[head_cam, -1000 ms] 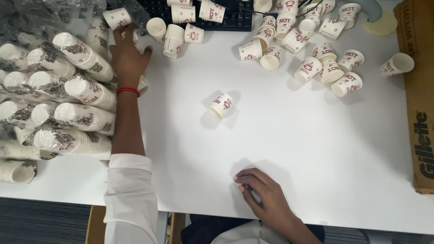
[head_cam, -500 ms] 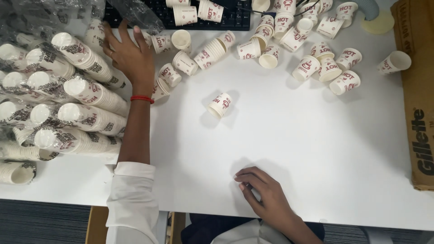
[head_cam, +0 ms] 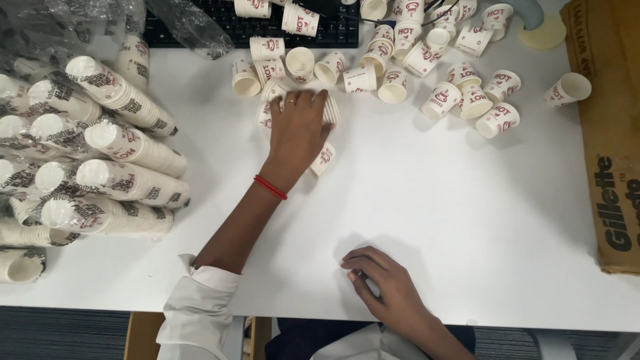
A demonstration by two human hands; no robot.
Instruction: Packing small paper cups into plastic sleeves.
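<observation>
left hand (head_cam: pixel 298 130) laid flat with fingers spread over a cluster of loose paper cups (head_cam: pixel 270 110), gripping none; a single cup (head_cam: pixel 323 159) lies on its side just beside the palm, touching its edge. right hand (head_cam: pixel 387 287) rests loosely curled on the white table (head_cam: pixel 467 220) near its front edge, holding nothing. sleeved stacks of cups (head_cam: pixel 120 143) at left; black keyboard (head_cam: pixel 220 17) and more scattered cups (head_cam: pixel 460 87) at the far edge; cardboard box (head_cam: pixel 610 133) at right.

small white paper cups (head_cam: pixel 360 79) with red print, mostly tipped over, scattered across white table's far side
</observation>
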